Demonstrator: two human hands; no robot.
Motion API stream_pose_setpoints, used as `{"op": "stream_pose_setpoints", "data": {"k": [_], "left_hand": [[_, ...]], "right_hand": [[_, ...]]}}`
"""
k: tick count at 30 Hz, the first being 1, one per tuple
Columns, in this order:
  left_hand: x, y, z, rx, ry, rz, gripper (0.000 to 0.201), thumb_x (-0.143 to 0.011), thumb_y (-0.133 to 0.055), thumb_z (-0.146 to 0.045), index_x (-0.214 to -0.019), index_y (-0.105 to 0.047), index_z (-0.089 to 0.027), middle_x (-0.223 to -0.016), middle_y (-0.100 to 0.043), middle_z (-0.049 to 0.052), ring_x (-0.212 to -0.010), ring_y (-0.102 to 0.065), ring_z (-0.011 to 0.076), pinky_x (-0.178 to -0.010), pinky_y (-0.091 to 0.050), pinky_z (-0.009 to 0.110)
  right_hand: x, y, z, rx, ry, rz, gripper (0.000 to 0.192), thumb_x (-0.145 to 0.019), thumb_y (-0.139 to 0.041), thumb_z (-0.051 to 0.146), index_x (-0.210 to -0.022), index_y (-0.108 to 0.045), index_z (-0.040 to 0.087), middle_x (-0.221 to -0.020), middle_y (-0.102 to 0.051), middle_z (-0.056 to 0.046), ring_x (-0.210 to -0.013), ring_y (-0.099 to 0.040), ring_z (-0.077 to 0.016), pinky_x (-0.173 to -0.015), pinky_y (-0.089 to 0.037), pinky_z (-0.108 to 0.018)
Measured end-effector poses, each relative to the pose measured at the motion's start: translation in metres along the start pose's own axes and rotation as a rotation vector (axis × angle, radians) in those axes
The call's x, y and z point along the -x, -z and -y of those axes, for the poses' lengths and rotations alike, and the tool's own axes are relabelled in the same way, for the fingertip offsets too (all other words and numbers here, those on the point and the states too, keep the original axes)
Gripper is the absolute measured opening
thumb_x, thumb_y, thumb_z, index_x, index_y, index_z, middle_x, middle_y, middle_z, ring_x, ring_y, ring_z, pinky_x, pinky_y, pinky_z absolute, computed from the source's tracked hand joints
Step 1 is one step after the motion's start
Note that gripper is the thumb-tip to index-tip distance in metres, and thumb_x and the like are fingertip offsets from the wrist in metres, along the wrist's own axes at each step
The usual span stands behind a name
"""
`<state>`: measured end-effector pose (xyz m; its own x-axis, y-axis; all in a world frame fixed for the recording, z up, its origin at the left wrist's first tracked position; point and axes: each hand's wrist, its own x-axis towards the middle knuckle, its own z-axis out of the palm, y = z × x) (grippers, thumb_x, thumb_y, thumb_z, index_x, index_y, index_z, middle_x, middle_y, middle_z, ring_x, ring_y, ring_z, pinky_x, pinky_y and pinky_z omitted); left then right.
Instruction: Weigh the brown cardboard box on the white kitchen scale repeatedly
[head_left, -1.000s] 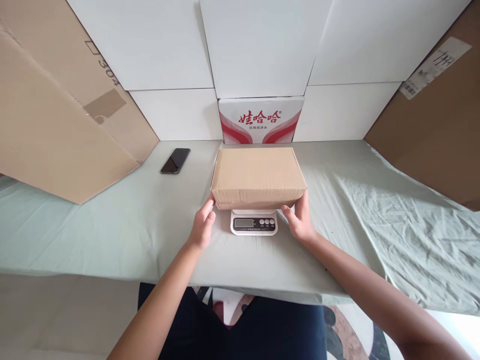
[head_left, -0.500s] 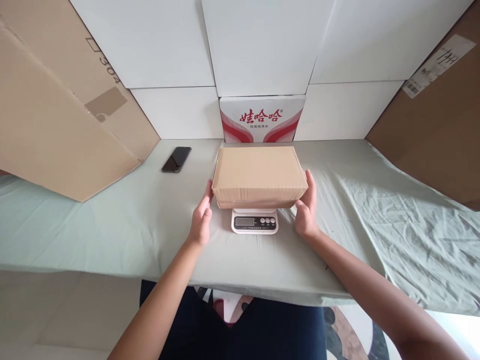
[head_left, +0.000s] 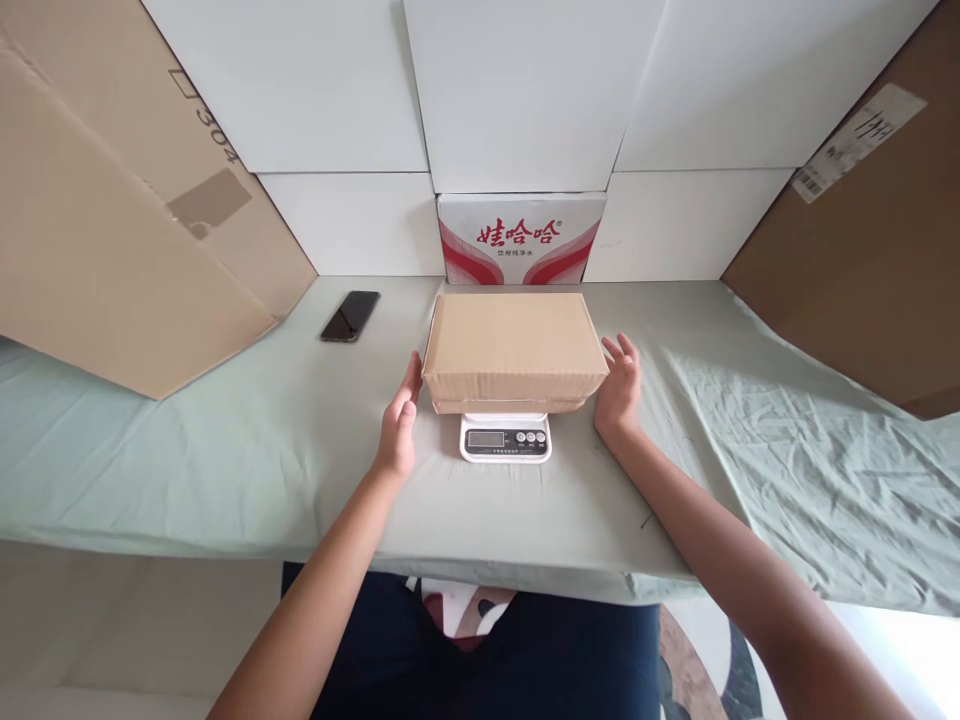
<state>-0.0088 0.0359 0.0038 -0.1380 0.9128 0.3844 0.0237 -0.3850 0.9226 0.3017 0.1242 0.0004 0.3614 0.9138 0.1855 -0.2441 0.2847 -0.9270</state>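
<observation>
Apparently both hands (head_left: 399,425) (head_left: 619,390) flank the box (head_left: 514,345) edges.

This looked like a makeshift parcel-packing corner set up in a home rather than a proper warehouse. The counter (head_left: 225,470) was draped with a wrinkled pale green bedsheet instead of a work surface. Plain white boards (head_left: 525,90) were propped up behind it as a backdrop, and large flattened cardboard sheets (head_left: 112,220) leaned in at both sides, the right one bearing a shipping label (head_left: 847,140). A small digital kitchen scale (head_left: 505,439) sat on the sheet under a sealed brown carton (head_left: 514,345), with a bottled-water case (head_left: 521,240) behind it. A patterned floor covering (head_left: 697,660) showed below the counter's edge.
</observation>
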Motion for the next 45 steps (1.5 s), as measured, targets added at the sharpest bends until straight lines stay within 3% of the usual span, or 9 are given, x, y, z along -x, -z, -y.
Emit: {"op": "stream_pose_setpoints", "data": {"k": [8,22,28,40,45], "left_hand": [[-0.001,-0.002,-0.003,-0.046,0.012,0.000,0.075,-0.094,-0.039,-0.066,-0.158,-0.033,-0.027,-0.165,-0.037,0.002,-0.156,-0.025,0.0271,-0.129,-0.021,0.048],[-0.001,-0.003,-0.005,-0.061,0.020,0.020,0.068,-0.094,-0.041,-0.066,-0.149,-0.049,-0.025,-0.158,-0.047,0.008,-0.153,-0.033,0.0288,-0.127,-0.024,0.047],[-0.002,-0.003,-0.002,-0.049,0.013,0.024,0.069,-0.096,-0.039,-0.064,-0.151,-0.046,-0.023,-0.158,-0.047,0.009,-0.154,-0.031,0.0279,-0.128,-0.022,0.045],[0.001,-0.003,-0.003,-0.074,0.048,0.059,0.067,-0.095,-0.040,-0.065,-0.151,-0.045,-0.029,-0.159,-0.047,0.004,-0.153,-0.033,0.0294,-0.127,-0.026,0.050],[-0.002,-0.002,0.000,0.000,0.097,-0.001,0.070,-0.095,-0.034,-0.066,-0.153,-0.042,-0.027,-0.163,-0.040,0.005,-0.154,-0.032,0.0279,-0.126,-0.027,0.046]], "right_hand": [[-0.002,-0.001,-0.002,0.005,-0.003,0.013,0.056,-0.078,-0.054,0.059,-0.126,-0.054,0.030,-0.130,-0.058,-0.004,-0.116,-0.059,-0.0229,-0.099,-0.046,-0.042],[-0.007,-0.002,-0.004,-0.033,-0.021,-0.002,0.047,-0.078,-0.057,0.056,-0.114,-0.057,0.026,-0.114,-0.063,-0.003,-0.101,-0.062,-0.0196,-0.087,-0.049,-0.036],[-0.003,-0.001,0.001,-0.055,-0.032,0.022,0.043,-0.078,-0.059,0.053,-0.112,-0.057,0.027,-0.110,-0.062,-0.001,-0.098,-0.061,-0.0184,-0.086,-0.047,-0.035],[0.007,0.002,0.009,-0.060,-0.085,0.068,0.038,-0.080,-0.058,0.050,-0.108,-0.063,0.026,-0.107,-0.067,-0.002,-0.093,-0.063,-0.0205,-0.082,-0.049,-0.037],[0.012,0.003,0.006,-0.008,-0.087,0.115,0.041,-0.080,-0.057,0.056,-0.107,-0.063,0.027,-0.105,-0.070,-0.002,-0.097,-0.066,-0.0231,-0.084,-0.052,-0.038]]}}
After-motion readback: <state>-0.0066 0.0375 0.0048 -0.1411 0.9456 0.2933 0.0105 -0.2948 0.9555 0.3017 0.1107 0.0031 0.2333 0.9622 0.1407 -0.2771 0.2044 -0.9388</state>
